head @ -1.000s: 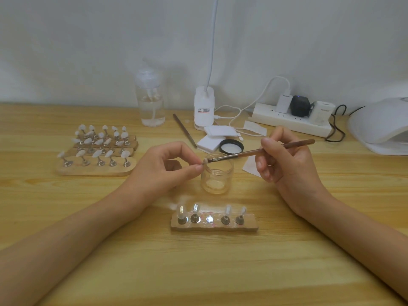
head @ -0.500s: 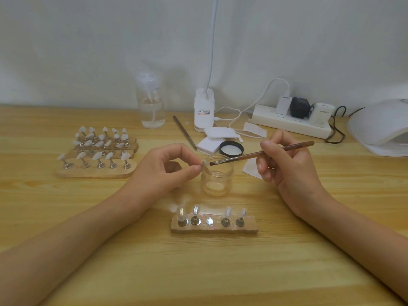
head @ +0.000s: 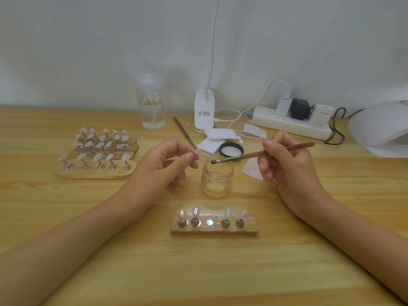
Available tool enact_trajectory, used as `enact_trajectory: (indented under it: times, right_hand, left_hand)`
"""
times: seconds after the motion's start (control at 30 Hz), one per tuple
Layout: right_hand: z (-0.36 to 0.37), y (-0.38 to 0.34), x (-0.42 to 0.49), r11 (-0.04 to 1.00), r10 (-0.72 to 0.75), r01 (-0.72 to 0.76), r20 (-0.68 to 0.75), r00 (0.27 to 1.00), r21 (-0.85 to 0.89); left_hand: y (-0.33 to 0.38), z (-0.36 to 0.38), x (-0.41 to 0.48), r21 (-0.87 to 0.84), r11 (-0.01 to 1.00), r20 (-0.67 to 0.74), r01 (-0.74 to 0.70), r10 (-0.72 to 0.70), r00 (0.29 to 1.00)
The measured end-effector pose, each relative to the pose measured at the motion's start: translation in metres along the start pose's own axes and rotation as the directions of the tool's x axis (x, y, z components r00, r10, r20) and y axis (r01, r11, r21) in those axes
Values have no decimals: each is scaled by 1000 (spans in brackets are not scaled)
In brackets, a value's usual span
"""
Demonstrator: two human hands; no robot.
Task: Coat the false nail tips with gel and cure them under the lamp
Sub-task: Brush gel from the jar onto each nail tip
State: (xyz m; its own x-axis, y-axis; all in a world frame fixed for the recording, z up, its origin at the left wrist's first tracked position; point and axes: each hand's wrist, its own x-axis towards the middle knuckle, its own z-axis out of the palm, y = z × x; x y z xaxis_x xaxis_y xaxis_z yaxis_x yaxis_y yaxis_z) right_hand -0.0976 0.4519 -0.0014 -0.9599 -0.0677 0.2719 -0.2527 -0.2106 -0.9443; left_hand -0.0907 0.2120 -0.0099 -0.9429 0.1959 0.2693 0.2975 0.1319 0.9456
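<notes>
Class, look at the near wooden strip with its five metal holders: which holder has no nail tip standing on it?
The middle holder on the near wooden strip. It shows only a bare round metal disc, while the two on each side of it carry upright tips.

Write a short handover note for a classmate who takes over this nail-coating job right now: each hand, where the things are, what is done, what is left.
Left hand: pinches one nail tip beside the jar.
Right hand: holds the brush, bristles over the open gel jar.
Near stand: four tips, middle peg bare.
Far-left stands: many white tips.
Curing lamp: far right, nothing visibly under it.
Done: cannot tell which tips are coated.
Left: coat the held tip, reseat it, cure.
</notes>
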Motion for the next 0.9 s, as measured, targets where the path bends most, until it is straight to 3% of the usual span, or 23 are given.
enact_trajectory:
  times: [0.6,0.9]
  right_hand:
    - [0,-1,1,999,26,-25,-10,1000,30]
    - [0,-1,1,998,27,-27,5,1000,50]
  left_hand:
    - [-1,0,0,-2,1000,-31,-24,23,999]
    - [-5,-1,1,14,999,28,-32,31,999]
